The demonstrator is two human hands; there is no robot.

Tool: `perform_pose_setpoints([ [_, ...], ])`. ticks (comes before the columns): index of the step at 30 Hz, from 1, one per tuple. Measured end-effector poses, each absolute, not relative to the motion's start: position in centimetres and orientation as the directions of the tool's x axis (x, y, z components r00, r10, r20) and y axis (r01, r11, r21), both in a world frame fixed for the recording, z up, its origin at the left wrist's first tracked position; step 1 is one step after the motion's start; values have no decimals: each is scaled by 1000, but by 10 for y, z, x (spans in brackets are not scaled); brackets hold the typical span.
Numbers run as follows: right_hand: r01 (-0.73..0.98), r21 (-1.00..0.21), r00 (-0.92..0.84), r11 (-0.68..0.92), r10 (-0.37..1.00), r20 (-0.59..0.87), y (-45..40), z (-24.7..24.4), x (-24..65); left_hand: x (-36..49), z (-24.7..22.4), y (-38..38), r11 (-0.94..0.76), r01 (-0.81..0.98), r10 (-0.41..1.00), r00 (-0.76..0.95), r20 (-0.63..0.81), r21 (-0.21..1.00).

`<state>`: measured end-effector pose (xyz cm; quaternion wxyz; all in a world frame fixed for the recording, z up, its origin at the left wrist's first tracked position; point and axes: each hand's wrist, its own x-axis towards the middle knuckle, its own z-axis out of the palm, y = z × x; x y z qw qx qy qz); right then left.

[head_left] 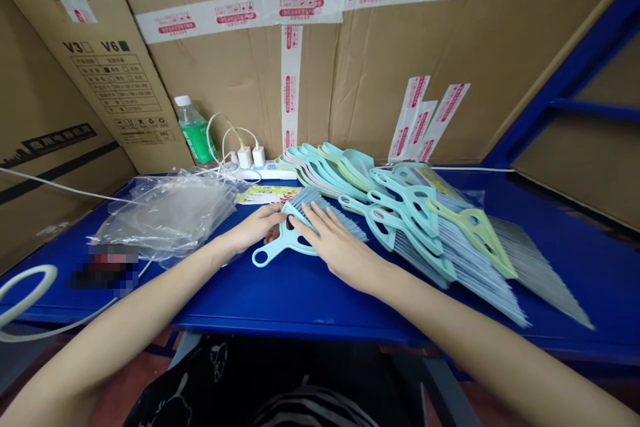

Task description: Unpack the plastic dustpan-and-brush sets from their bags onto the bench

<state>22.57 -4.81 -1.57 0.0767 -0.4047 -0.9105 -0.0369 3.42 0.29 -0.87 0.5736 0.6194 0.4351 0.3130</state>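
Note:
A light-blue hand brush with grey-blue bristles lies on the blue table, its ringed handle pointing toward the lower left. My left hand grips the brush head's left edge, fingers bent around it. Spread over the head and bristles is my right hand, its fingers stretched out flat. Close by on the right is a pile of brushes, mostly light blue, with one green brush on it. Behind them rests a row of dustpans in light blue, green and pink.
Clear plastic bags lie at the left. A green-labelled bottle and a power strip with white chargers stand at the back, near a printed card. Cardboard walls the table. A white cable crosses the left side.

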Motion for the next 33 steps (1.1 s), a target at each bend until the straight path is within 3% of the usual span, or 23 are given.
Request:
perform_pose_setpoints([
  [9, 779, -255, -566, 574, 817, 112, -48, -3, 225, 33, -13, 7, 24, 168, 909, 407, -92, 986],
  [16, 832, -214, -511, 512, 857, 63, -52, -2, 220, 27, 2, 5, -111, 439, 906, 413, -91, 892],
  [19, 832, -177, -536, 526, 844, -7, -52, -3, 220, 25, 13, 6, -299, 689, 891, 449, -65, 660],
  [22, 838, -151, -536, 524, 842, -56, -52, -2, 220, 31, 27, 5, -415, 882, 910, 405, 88, 225],
  [24, 837, -166, -534, 521, 844, -44, -51, -1, 221, 43, 37, 3, -428, 904, 892, 420, 168, 11],
  [30, 847, -236, -497, 476, 867, -35, -50, -1, 223, 109, 55, 7, -567, 779, 735, 625, 263, -269],
  [33, 857, -235, -477, 459, 879, -23, -50, -2, 224, 144, 60, 22, -608, 713, 663, 698, 270, -350],
])
